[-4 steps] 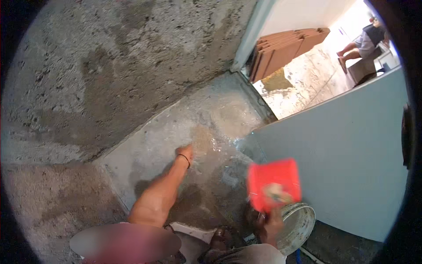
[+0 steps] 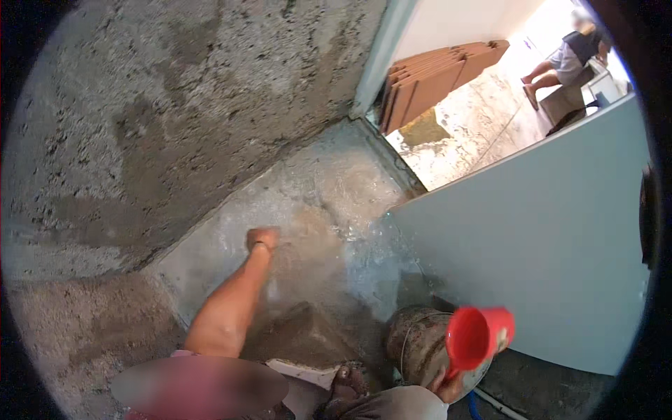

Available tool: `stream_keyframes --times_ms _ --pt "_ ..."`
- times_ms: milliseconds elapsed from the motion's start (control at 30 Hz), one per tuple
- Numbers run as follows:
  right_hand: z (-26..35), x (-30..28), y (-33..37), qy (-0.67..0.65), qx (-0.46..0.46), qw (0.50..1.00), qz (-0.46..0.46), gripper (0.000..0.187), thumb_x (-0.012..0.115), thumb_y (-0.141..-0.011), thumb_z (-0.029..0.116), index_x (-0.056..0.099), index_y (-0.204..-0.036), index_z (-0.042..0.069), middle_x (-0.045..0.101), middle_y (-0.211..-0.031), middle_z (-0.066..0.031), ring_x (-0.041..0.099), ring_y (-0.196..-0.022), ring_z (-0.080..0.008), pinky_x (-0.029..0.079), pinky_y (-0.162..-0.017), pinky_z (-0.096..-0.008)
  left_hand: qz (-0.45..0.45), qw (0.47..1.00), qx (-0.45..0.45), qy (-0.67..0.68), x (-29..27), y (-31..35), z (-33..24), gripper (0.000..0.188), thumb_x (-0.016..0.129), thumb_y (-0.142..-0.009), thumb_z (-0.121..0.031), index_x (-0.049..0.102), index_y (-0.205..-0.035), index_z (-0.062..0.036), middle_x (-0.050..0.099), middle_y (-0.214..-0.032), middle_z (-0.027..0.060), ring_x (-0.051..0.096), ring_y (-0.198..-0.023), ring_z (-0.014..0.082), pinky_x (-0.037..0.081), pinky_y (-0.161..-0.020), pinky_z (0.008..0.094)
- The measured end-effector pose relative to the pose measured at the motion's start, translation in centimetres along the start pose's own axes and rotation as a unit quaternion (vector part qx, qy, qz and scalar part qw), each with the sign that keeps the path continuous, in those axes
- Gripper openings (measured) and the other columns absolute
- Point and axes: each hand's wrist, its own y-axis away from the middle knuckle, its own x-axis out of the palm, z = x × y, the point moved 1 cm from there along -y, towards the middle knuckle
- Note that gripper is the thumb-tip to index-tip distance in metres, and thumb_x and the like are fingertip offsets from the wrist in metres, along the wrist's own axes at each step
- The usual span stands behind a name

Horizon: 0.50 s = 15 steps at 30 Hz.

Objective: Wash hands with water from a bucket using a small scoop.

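My right hand (image 2: 448, 386) grips the handle of a red plastic dipper (image 2: 467, 339), tilted above a dirty pale bucket (image 2: 418, 344) that stands by the door. The dipper's mouth faces left, and a pale patch marks its outer side. Over the wet concrete floor (image 2: 308, 245) reaches my left arm. My left hand (image 2: 264, 236), below a dark wrist band, is curled closed low at the floor; whatever it may hold is hidden. Water spreads across the floor between my left hand and the door.
A rough concrete wall (image 2: 210, 91) rises on the left. The grey door (image 2: 532, 224) stands ajar on the right. Beyond the doorway lean folded brown panels (image 2: 437, 80), and a person (image 2: 563, 59) sits farther back. My feet are at a pale ledge (image 2: 304, 373).
The dipper has swung right and down and turned its mouth to the left. My left hand has moved left across the floor. Splashed water now spreads toward the door, and the view has shifted slightly.
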Motion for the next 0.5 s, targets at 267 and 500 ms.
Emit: stream_keyframes --times_ms 267,500 --pt "-6.0 -8.2 2.1 -0.151 0.402 0.882 0.195 0.04 0.068 -0.085 0.008 0.061 -0.124 -0.001 0.066 -0.091 -0.0066 0.06 -0.076 -0.0171 0.051 -0.068 -0.0329 0.063 0.841 0.156 -0.514 -21.4 3.9 -3.7 0.024 0.068 -0.075 -0.019 0.074 -0.094 -0.0056 0.073 -0.099 0.0181 0.07 -0.096 0.0317 0.054 -0.085 0.0418" --pt "-6.1 -23.7 3.1 0.161 0.221 0.866 0.418 0.05 0.071 -0.086 0.023 0.059 -0.129 0.0 0.07 -0.095 -0.0093 0.064 -0.071 -0.0165 0.053 -0.065 -0.0348 0.133 0.85 0.228 -0.455 -37.5 24.3 -6.0 0.038 0.068 -0.074 -0.019 0.069 -0.111 -0.0112 0.068 -0.116 0.0146 0.063 -0.113 0.0315 0.05 -0.097 0.0403"
